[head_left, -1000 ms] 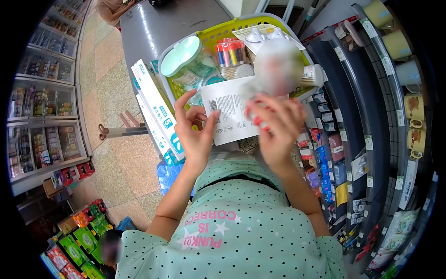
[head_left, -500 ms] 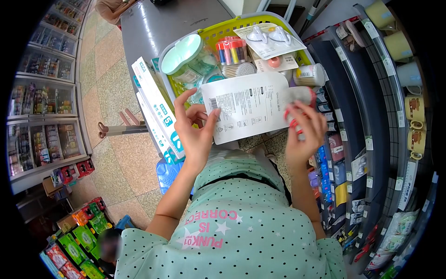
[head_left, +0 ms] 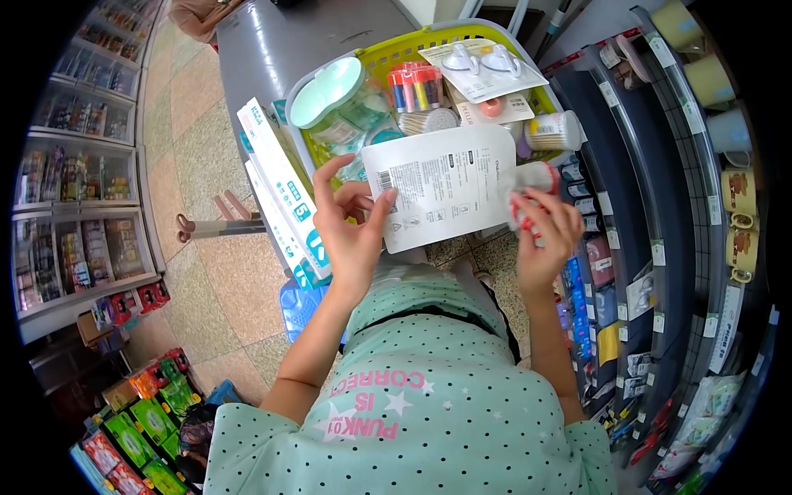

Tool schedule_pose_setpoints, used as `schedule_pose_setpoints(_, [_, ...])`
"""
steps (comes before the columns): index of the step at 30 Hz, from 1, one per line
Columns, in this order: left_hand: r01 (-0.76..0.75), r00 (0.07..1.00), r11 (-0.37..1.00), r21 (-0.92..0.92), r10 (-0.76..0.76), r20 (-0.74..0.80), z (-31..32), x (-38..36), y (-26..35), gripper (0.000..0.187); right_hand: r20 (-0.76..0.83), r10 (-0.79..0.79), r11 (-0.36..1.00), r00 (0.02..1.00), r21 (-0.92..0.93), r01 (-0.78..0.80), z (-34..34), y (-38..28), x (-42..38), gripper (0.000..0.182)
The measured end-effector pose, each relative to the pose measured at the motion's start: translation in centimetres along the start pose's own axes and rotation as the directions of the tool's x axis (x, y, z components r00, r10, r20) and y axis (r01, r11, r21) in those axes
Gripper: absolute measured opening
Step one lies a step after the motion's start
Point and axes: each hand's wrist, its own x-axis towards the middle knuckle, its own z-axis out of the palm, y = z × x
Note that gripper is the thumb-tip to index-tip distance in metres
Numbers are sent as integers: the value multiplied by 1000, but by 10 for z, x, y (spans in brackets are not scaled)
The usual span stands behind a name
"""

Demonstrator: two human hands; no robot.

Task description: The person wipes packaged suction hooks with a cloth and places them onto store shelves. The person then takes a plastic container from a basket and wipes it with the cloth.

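Observation:
A white card package [head_left: 445,186] with printed text and a barcode faces up in front of me. My left hand [head_left: 351,219] pinches its left edge between thumb and fingers. My right hand [head_left: 544,239] is closed on a crumpled grey-white cloth [head_left: 535,183] with red edging, at the card's right edge. Beyond the card stands a yellow-green and grey basket [head_left: 388,51]. It holds a mint green container [head_left: 328,89], marker pens [head_left: 415,87], a carded pack of white hooks [head_left: 487,68] and a tub of cotton swabs [head_left: 551,132].
Long white and teal boxes [head_left: 285,194] stand left of the basket, beside a grey table [head_left: 313,37]. Shelves with goods [head_left: 660,206] run along the right. Glass-front cabinets [head_left: 78,181] line the left. A person's arm [head_left: 202,18] shows at the top left.
The card has tilted slightly and moved up a little. My right hand, with the cloth, has shifted slightly right. The basket appears slightly farther right.

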Motion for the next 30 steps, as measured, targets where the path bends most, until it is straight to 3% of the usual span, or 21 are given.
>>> schedule_pose_setpoints(4, [4,1000,1000,-5,-4,6,0,1,0,56,-90,109,993,990,-44,-113,-12,16,10,45])
schedule_pose_setpoints(8, [50,999,996,-67,-49,15,-1,3,-1,56,-173,69,994,983,92,-54,-20,-7,37,43])
schedule_pose_setpoints(15, [165,986,972,-169,-156,62,-6,3,3,58,-85,-244,946,966,199,257,26,-44,97,40])
schedule_pose_setpoints(22, [182,983,961,-210,-171,68,-8,1,7,56,25,-377,897,926,260,358,63,-51,126,34])
schedule_pose_setpoints(25, [182,982,952,-244,-167,84,-10,2,4,55,16,-353,912,935,229,340,70,-53,130,36])
schedule_pose_setpoints(30, [222,974,917,-332,-195,111,-11,1,7,53,-55,-185,940,981,282,193,58,-54,130,40])
